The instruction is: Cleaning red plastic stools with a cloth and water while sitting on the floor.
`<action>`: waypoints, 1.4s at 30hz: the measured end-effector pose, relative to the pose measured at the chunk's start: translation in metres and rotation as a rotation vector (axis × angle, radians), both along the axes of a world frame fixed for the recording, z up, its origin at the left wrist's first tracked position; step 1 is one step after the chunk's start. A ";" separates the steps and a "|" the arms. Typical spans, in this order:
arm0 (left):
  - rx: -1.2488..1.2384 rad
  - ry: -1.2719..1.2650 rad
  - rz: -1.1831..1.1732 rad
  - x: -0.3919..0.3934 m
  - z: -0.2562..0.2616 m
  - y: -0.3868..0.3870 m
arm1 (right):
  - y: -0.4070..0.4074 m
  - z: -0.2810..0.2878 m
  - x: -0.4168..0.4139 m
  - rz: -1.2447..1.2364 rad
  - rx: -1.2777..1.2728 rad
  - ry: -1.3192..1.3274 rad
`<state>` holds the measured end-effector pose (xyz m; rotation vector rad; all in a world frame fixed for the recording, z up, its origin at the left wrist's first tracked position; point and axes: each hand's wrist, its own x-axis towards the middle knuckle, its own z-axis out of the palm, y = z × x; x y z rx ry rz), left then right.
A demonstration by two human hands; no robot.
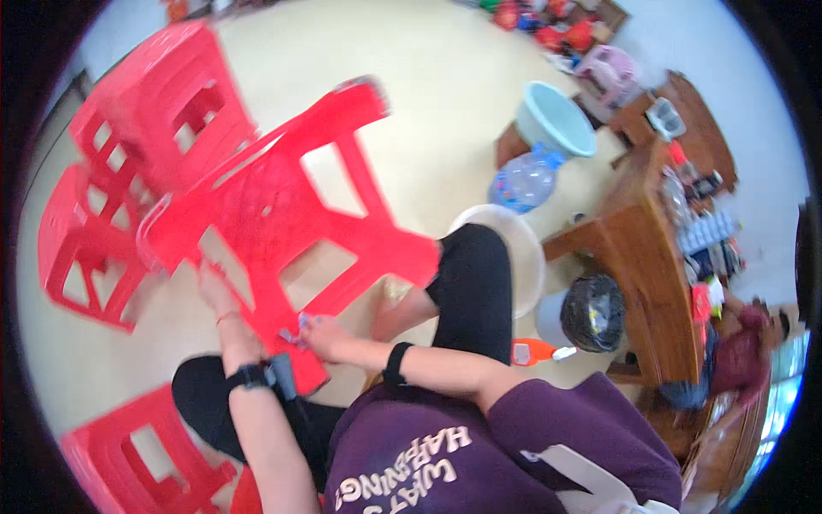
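Observation:
A red plastic stool (257, 212) lies tilted on its side across the person's lap, its legs and open frame facing up. My left hand (215, 289) grips the stool at the edge of an opening in its side, partly hidden behind the red plastic. Close to the end of one stool leg, my right hand (321, 335) is closed around a small, blurred bluish-grey item, which touches the leg. What that item is cannot be told. Both wrists wear dark bands.
Several red plastic stools (173, 115) stand at the left, with another (148, 450) at lower left. To the right are a light-blue basin (557, 119), a clear water jug (526, 180), a white tub (530, 257), a black-lined bin (592, 313), an orange bottle (532, 352) and a wooden table (648, 257). Another person (738, 353) sits beyond.

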<state>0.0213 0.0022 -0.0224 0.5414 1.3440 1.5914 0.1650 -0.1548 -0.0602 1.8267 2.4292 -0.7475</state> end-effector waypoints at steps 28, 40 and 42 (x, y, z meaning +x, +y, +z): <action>0.036 -0.084 -0.134 -0.044 0.019 -0.003 | 0.063 0.004 0.143 -0.024 0.188 -0.858; 0.227 -0.101 -0.337 0.069 0.104 0.022 | 0.000 0.064 0.169 -0.191 0.207 -0.581; 0.276 -0.099 -0.400 0.086 0.120 0.032 | -0.002 0.061 0.166 -0.292 0.229 -0.547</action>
